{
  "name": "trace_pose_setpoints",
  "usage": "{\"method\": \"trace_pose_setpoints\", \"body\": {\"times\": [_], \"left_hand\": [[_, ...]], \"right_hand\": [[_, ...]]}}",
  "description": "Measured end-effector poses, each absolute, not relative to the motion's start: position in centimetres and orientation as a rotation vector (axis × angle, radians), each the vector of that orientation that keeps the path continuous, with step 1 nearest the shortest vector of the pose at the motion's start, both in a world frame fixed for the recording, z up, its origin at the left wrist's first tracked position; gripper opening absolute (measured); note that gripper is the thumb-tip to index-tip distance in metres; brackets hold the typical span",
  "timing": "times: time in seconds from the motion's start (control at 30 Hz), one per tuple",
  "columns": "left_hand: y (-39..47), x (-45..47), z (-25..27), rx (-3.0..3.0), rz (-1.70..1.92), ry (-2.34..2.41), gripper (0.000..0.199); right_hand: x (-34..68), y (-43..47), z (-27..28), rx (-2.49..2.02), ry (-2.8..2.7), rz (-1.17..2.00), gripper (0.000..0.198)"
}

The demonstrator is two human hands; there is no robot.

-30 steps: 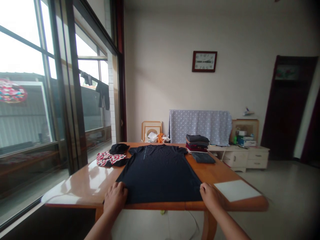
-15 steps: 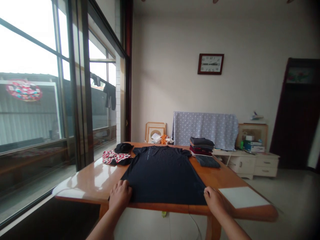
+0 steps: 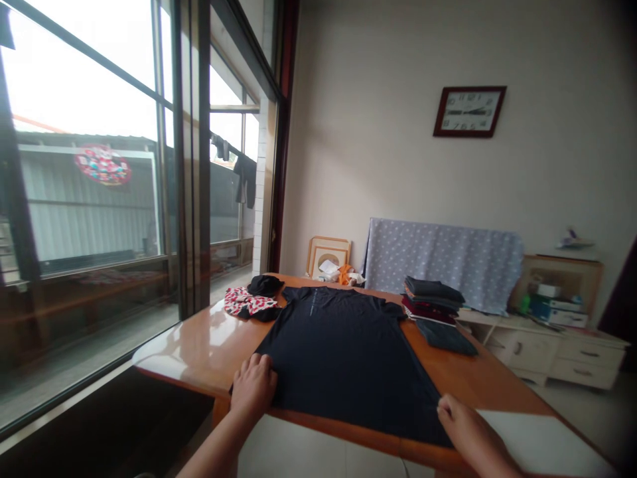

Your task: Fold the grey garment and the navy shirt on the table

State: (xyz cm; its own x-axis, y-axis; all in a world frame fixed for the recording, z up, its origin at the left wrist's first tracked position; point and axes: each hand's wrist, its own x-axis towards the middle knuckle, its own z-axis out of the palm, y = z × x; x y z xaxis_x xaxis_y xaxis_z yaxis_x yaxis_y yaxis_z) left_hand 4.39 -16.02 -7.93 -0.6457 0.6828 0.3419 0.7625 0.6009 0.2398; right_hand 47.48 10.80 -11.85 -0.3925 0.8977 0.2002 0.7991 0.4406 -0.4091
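Observation:
A dark navy T-shirt [image 3: 343, 358] lies spread flat on the wooden table [image 3: 199, 355], its collar toward the far side and its hem along the near edge. At the hem's left corner, my left hand [image 3: 255, 386] is closed over the fabric with fingers curled down. My right hand [image 3: 468, 428] pinches the right corner of the hem between thumb and fingers. Small light print runs down the shirt's upper left chest. The fingertips of my left hand are partly hidden.
Folded clothes [image 3: 432, 299] are stacked right of the shirt, with a dark folded garment [image 3: 445, 336] beside them. Left of it lie a red-and-white patterned cloth [image 3: 249, 303] and a black bundle [image 3: 265, 285]. A white sheet [image 3: 542, 441] lies near my right hand.
The camera has turned left and tilted, so the scene shifts rightward in view. Both hands stay at the shirt's hem corners, and the shirt looks the same.

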Motion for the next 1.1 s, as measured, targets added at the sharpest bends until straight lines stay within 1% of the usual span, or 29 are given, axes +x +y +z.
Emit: {"method": "trace_pose_setpoints", "body": {"times": [0.1,0.2,0.33,0.5,0.7,0.83,1.0,1.1], "left_hand": [[-15.7,3.3,-7.4,-1.22,-0.599,-2.656,0.017],[-15.3,1.4,-6.5,-1.348,-0.779,-2.69,0.015],[-14.2,-2.1,-5.7,-1.422,-1.08,-2.673,0.021],[-11.4,-7.0,-5.4,-1.39,-1.28,-2.615,0.025],[-5.9,-11.2,-4.7,-1.379,-1.336,-2.584,0.025],[-1.7,-13.2,-5.1,-1.572,-1.416,-2.456,0.025],[1.0,-15.0,-6.8,-1.622,-1.513,-2.334,0.025],[0.7,-15.6,-7.1,-1.563,-1.437,-2.377,0.024]], "right_hand": [[47.5,11.9,-11.0,-1.444,-2.361,0.405,0.018],[46.8,12.5,-9.5,-1.411,-2.353,0.477,0.025],[44.1,13.6,-8.1,-1.343,-2.295,0.588,0.03],[38.8,15.9,-7.7,-1.193,-2.316,0.704,0.031],[30.2,17.7,-5.7,-1.056,-2.326,0.879,0.03],[23.8,18.4,-3.4,-1.024,-2.353,0.952,0.026],[15.5,20.1,-2.2,-0.937,-2.338,0.938,0.021],[10.1,21.3,-2.5,-0.908,-2.323,0.938,0.017]]}}
